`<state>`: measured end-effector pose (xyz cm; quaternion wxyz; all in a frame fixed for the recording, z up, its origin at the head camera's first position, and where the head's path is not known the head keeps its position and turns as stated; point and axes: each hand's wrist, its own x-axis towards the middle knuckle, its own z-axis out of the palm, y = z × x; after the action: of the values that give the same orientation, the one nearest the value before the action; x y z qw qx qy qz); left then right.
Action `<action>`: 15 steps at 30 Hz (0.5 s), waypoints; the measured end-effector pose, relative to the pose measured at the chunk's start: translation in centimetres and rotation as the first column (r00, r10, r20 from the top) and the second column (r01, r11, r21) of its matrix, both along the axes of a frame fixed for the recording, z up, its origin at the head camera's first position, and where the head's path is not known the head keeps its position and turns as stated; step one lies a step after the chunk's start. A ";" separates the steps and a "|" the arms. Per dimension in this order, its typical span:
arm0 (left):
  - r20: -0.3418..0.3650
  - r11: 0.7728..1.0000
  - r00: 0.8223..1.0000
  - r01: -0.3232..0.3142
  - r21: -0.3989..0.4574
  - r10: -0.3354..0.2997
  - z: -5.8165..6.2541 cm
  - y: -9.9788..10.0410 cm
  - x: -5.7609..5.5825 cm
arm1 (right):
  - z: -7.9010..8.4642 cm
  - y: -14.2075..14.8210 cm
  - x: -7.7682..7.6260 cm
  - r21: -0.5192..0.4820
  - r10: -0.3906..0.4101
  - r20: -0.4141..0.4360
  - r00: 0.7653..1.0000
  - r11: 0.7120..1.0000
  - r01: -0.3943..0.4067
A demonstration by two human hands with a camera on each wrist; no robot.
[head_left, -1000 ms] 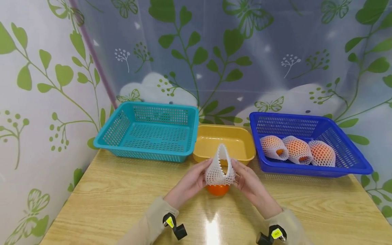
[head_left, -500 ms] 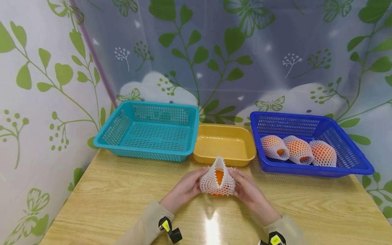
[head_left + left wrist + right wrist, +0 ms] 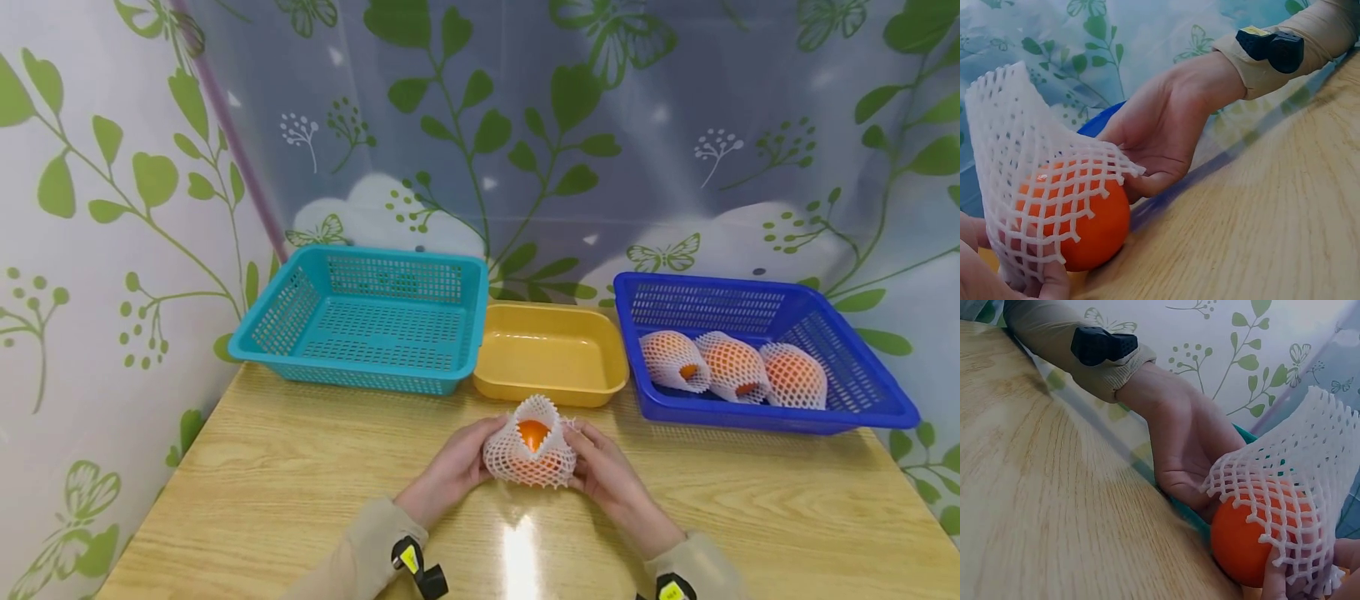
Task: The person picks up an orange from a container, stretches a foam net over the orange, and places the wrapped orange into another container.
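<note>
A white foam fruit net [image 3: 501, 457] is stretched over a smooth, round orange [image 3: 533, 434] at the front middle of the wooden table. My left hand [image 3: 459, 458] pinches the net's left side, and my right hand [image 3: 609, 477] pinches its right side. The net's upper end stands up in a point, with a gap where the orange shows. In the left wrist view the net's toothed edge [image 3: 1075, 234] lies partway down the fruit, whose lower part is bare and close over the table. The right wrist view shows the bare side of the orange [image 3: 1235, 544] too.
Behind the hands stands a yellow plastic basin [image 3: 551, 394]. To its left is a teal basket [image 3: 375, 369]; to its right, a blue basket [image 3: 772, 417] holds three net-wrapped fruits [image 3: 731, 367]. A patterned cloth [image 3: 525, 125] hangs behind the table.
Both hands have lowered the net toward me and drawn it further down over the orange. The net's pointed top has dropped, and more of the fruit is inside.
</note>
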<state>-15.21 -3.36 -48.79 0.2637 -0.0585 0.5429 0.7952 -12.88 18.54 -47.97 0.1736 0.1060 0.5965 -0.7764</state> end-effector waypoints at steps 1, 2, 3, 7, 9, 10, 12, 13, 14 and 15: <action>0.001 1.000 1.000 -0.009 -0.011 0.009 0.0 0.1 0.1 | -0.1 0.0 0.0 0.005 0.002 -0.005 1.000 1.000 -0.001; -0.002 1.000 1.000 -0.017 -0.021 0.017 0.0 0.1 0.2 | -0.1 0.0 0.1 0.011 0.003 -0.012 1.000 1.000 -0.003; -0.009 0.999 1.000 -0.025 -0.040 0.025 -0.1 0.2 0.3 | -0.2 0.0 0.1 0.014 0.005 -0.018 1.000 1.000 -0.005; -0.051 0.990 0.997 -0.063 -0.127 0.057 0.0 0.8 0.7 | -0.3 0.0 0.2 0.030 0.002 -0.043 0.999 1.000 -0.001; -0.077 0.984 0.994 -0.086 -0.153 0.074 0.1 1.1 0.8 | -0.3 0.0 0.2 0.041 -0.009 -0.052 0.999 0.999 0.011; -0.089 0.982 0.993 -0.097 -0.161 0.083 0.1 1.2 0.9 | -0.3 -0.1 0.3 0.055 -0.014 -0.058 0.998 0.998 0.017; -0.106 0.981 0.989 -0.117 -0.158 0.101 0.1 1.5 0.9 | -0.2 -0.2 0.3 0.086 -0.001 -0.072 0.997 0.996 0.008; -0.114 0.980 0.987 -0.128 -0.150 0.111 0.2 1.6 1.0 | -0.2 -0.3 0.3 0.103 0.004 -0.075 0.997 0.995 0.004; -0.120 0.979 0.985 -0.139 -0.148 0.121 0.1 1.7 1.0 | -0.1 -0.3 0.3 0.117 0.016 -0.080 0.997 0.993 -0.007; -0.128 0.978 0.983 -0.149 -0.144 0.131 0.1 1.8 1.0 | 0.0 -0.4 0.3 0.131 0.031 -0.082 0.996 0.991 -0.020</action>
<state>-14.25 -1.60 -48.65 0.1694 -0.0696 0.6113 0.7699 -12.60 18.19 -47.98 0.1511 0.0765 0.6538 -0.7374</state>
